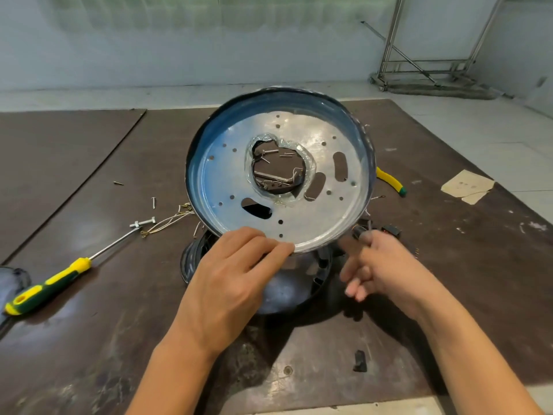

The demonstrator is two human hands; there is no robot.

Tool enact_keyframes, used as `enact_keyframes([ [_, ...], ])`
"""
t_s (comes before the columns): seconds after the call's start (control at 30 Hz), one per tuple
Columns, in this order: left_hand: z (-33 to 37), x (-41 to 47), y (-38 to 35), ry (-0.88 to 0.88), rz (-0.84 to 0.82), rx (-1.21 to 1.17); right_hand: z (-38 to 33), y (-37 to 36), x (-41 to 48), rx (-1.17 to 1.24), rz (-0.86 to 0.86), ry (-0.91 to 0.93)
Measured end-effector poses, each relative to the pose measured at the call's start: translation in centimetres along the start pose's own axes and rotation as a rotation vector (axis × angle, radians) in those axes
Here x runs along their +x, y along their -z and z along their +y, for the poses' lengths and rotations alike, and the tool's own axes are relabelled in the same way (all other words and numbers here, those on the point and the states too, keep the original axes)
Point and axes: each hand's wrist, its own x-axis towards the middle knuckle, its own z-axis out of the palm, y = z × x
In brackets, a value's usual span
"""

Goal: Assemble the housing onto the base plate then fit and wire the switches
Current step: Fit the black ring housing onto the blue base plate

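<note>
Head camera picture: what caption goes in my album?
Left hand grips the plate, right hand pinches a dark part, screwdriver lies nearby.

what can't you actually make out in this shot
Head view:
The right hand: motion blur smears its fingers; whether it holds anything is unclear.
The black housing: mostly hidden under the tilted base plate, gripped at its rim by the left hand.
The yellow-handled tool: working end behind the plate.
A grey object: cut off by the left edge.
The small black parts past the right hand: too small, blurred.
</note>
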Motion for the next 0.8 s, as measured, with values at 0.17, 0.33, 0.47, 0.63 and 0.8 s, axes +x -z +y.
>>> enact_keyframes([
  [0.17,0.0,-0.1,0.0,0.005,0.0,0.033,-2.6,0.2,-1.5,0.219,0.148,0.321],
  [0.33,0.4,0.0,-0.3,-0.034,-0.017,0.052,-3.5,-0.4,-2.9,0.208,0.11,0.476],
  [0.47,0.9,0.1,-0.9,-0.081,0.001,0.066,-3.3,-0.7,-3.1,0.217,0.12,0.534],
  [0.63,0.2,-0.1,-0.8,-0.08,0.027,0.125,-2.8,-0.7,-2.5,0.286,0.083,0.519],
  [0.8,0.0,-0.1,-0.7,-0.082,0.032,0.115,-2.7,-0.1,-2.2,0.406,0.104,0.489],
])
